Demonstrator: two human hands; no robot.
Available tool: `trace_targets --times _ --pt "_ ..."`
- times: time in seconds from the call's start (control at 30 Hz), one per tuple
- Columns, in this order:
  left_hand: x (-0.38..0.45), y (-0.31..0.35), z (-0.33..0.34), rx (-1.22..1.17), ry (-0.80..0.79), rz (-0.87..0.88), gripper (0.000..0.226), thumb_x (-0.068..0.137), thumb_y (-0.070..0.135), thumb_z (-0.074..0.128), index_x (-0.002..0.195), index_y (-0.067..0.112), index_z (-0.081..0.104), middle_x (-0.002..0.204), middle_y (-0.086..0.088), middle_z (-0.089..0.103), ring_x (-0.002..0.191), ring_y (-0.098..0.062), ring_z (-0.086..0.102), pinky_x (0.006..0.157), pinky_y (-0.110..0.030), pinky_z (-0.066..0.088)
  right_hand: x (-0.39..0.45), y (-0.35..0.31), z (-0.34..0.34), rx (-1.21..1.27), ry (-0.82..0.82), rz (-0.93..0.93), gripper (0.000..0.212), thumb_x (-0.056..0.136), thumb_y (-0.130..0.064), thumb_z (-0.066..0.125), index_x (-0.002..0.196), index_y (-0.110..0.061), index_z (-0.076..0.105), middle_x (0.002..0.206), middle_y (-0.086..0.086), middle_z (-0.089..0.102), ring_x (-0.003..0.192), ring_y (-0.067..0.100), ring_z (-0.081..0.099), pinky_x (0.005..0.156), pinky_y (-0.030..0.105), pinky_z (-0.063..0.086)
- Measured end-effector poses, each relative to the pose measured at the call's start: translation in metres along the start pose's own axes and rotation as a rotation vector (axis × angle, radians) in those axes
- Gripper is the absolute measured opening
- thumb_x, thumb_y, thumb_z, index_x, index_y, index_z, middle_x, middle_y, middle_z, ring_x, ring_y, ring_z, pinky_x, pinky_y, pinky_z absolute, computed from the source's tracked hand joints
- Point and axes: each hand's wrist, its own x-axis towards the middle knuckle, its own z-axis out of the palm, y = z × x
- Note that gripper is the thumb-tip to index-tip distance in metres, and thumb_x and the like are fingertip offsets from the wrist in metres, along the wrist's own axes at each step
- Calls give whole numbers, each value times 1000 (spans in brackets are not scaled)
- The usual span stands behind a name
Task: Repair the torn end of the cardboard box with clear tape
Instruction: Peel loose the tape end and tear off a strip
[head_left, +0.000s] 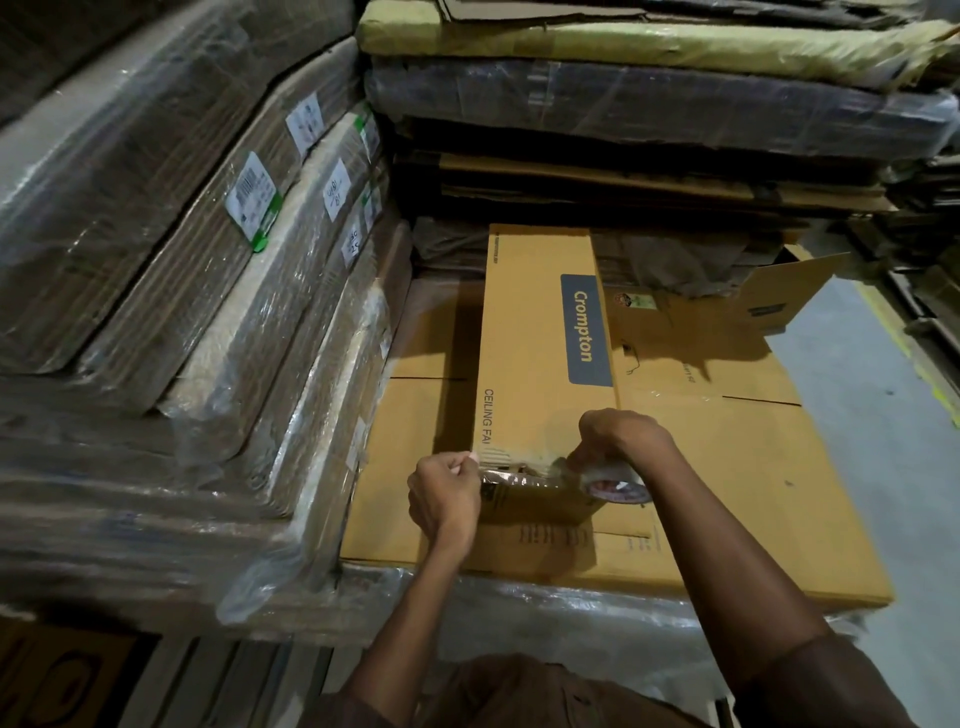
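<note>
Across the near end of the long cardboard box (540, 332) a strip of clear tape (524, 475) is stretched, and both hands work at that end. That box, printed "Crompton" and "CEILING FA…", lies lengthwise on a wide flattened carton (727, 467), its far end pointing away from the person and its near end facing them. The left hand (444, 496) sits at the box's near left corner, fingers curled, thumb and fingertips pinching the free end of the tape against the corner edge. The right hand (623, 441) is at the box's near right corner, just beside it, fingers curled round the tape roll (615, 483), which is tipped so that its printed core faces the person. The tape runs from the roll leftwards along the box's end edge to the left hand; the cardboard beneath it looks creased and torn, though the glare on the tape blurs the detail.

Under the flattened carton lies a bundle wrapped in clear plastic film (545, 603). Left of the box, film-wrapped stacks of flat cardboard (182, 312) lean in rows, several carrying white labels (253, 195) with barcodes or handwriting. Beyond the box's far end more bundles of flat board (649, 109) are piled high, one with a yellowish wrap on top. Right of the box an open carton flap (779, 296) stands up, and beyond it is grey floor (883, 441) with a yellow line. Whether the box holds anything cannot be told.
</note>
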Motion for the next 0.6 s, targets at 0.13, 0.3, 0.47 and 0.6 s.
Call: trace_targets --times 0.13,0.3,0.47,0.6 --pt "7 9 -5 -34 -16 66 13 89 23 75 101 20 79 98 2 78 83 -15 70 63 -22 43 4 13 3 131 -28 -12 38 93 -47 65 89 -9 59 91 7 62 73 24 56 64 28 43" --pt "38 48 -10 -52 -112 227 13 87 26 77 98 20 80 97 2 78 84 -13 69 75 -27 53 -21 47 7 521 49 -129 40 94 -43 68 86 -5 73 79 4 69 71 20 62 63 28 44" --pt "31 94 23 -30 -266 477 17 85 32 79 90 16 82 81 4 76 76 -11 70 64 -18 45 -57 86 44 938 79 -190 26 99 -19 59 91 0 75 83 7 79 76 22 74 74 32 58" --pt "-16 111 70 79 -411 731 17 87 32 77 97 19 82 93 4 79 85 -11 72 76 -27 57 -69 117 110 1187 53 -68 28 101 -16 52 104 9 65 92 16 77 83 28 76 79 35 58"
